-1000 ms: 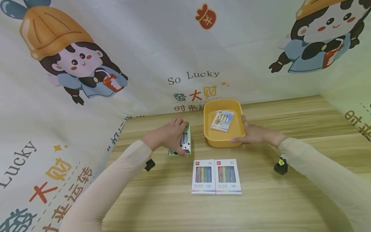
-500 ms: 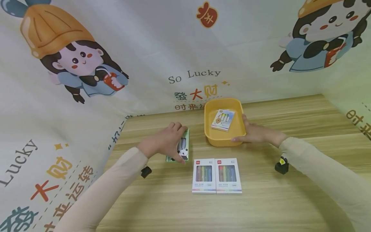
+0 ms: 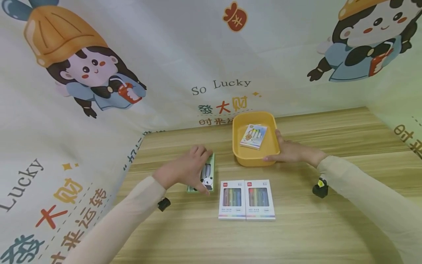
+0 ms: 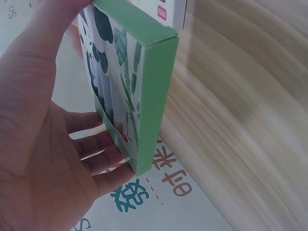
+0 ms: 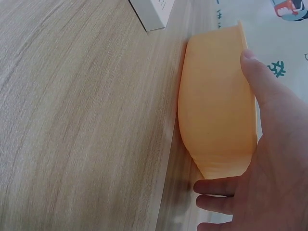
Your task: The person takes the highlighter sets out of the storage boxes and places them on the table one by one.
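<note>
My left hand grips a green box of pens by its two ends, thumb at the near end and fingers at the far end. A panda is printed on the box, and grey pens show through its window in the left wrist view. My right hand rests against the right side of a yellow plastic bin, with its thumb at the front rim and its fingers extended along the wall. Inside the bin lies a white box with a bear picture.
Two white boxes of coloured pens lie side by side in front of the bin on the wood-grain table. A printed cloth hangs behind the table and along its sides.
My left hand has brought the green box toward me and slightly to the left. My right hand stays at the bin, and the two white boxes lie where they were.
</note>
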Tool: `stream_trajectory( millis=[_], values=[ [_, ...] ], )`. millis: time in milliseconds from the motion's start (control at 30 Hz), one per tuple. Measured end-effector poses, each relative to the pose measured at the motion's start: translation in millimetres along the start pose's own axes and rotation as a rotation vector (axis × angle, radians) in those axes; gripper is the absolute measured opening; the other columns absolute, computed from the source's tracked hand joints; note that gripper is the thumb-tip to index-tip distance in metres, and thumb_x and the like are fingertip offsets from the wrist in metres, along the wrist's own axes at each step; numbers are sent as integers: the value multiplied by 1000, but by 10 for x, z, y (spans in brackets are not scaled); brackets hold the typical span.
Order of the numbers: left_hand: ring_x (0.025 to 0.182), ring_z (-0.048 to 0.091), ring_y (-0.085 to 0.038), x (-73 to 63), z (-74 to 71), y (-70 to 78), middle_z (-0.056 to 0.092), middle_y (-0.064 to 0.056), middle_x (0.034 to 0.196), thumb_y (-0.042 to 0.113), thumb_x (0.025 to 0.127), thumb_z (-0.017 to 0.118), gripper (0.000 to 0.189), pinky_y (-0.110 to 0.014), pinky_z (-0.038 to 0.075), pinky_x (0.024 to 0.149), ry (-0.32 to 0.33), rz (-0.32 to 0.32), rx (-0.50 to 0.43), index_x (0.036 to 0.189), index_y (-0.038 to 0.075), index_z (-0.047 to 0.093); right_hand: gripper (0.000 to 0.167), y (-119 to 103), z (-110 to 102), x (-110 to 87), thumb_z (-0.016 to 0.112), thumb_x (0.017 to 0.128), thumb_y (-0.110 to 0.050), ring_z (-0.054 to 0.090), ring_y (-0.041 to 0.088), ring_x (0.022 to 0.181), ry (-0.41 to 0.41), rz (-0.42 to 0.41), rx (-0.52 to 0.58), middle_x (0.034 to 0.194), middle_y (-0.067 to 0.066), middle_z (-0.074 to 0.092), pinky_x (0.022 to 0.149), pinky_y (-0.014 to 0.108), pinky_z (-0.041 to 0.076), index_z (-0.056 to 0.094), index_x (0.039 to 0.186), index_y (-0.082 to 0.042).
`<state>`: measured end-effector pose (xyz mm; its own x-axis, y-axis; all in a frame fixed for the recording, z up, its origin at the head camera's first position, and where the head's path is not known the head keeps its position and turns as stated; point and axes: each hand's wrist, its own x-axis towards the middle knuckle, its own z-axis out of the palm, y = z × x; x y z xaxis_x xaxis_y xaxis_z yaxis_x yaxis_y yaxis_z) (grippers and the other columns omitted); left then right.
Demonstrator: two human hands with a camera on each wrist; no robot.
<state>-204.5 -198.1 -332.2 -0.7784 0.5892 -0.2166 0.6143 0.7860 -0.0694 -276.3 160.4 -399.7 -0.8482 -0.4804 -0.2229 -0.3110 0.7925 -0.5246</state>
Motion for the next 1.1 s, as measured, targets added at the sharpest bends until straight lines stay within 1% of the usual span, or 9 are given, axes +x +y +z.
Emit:
stream_trajectory(
  millis=[100,200,333,400,467,733,900,1100],
  values=[
    [127,42,-30,-19,38,7,43,-19,142,69,58,83,128,-43,45,112,14,14,-1,151,-3,30,128,1,-2,-1,55,84,-74,46,52,133,-1,-1,-1,154,37,29,106,66,42,-21,152,4],
    [124,43,-29,-38,71,16,43,-18,141,68,58,83,128,-42,46,110,14,6,-7,151,-2,31,129,-8,-5,-9,56,84,-74,49,51,131,1,-2,-2,151,38,33,104,65,44,-21,152,4],
    [128,41,-29,-65,96,40,41,-18,144,69,57,83,130,-43,44,112,-15,-17,-15,153,0,29,128,-19,-6,-12,56,85,-72,47,52,132,1,-9,2,153,37,29,105,65,43,-21,152,4],
    [130,40,-30,-76,109,54,40,-18,146,69,57,83,130,-44,43,114,-27,-23,-26,153,0,28,127,-18,-4,-6,57,86,-71,45,54,133,2,-18,3,155,37,25,106,66,43,-20,152,5],
    [134,39,-31,-83,126,66,38,-19,149,69,58,83,131,-45,41,116,-40,-26,-31,154,1,27,126,-18,-2,0,57,86,-70,44,54,134,4,-23,2,155,37,25,106,66,42,-19,152,6],
    [133,41,-30,-117,222,73,40,-19,147,68,57,84,131,-45,41,116,-33,-20,-54,153,-1,26,125,-16,-8,3,57,87,-68,43,54,135,0,-22,2,155,37,25,107,66,41,-19,152,7],
    [131,41,-31,-144,261,74,42,-19,145,68,57,84,130,-45,42,115,-21,-3,-55,152,-2,28,125,-7,-6,11,57,87,-68,46,53,132,6,-34,9,153,38,29,105,65,43,-19,152,6],
    [131,40,-29,-154,300,102,41,-18,145,65,57,85,129,-44,42,115,-29,-20,-80,152,0,29,125,-7,-3,13,58,87,-68,46,53,132,7,-31,8,153,38,29,105,65,43,-18,152,6]
  ],
)
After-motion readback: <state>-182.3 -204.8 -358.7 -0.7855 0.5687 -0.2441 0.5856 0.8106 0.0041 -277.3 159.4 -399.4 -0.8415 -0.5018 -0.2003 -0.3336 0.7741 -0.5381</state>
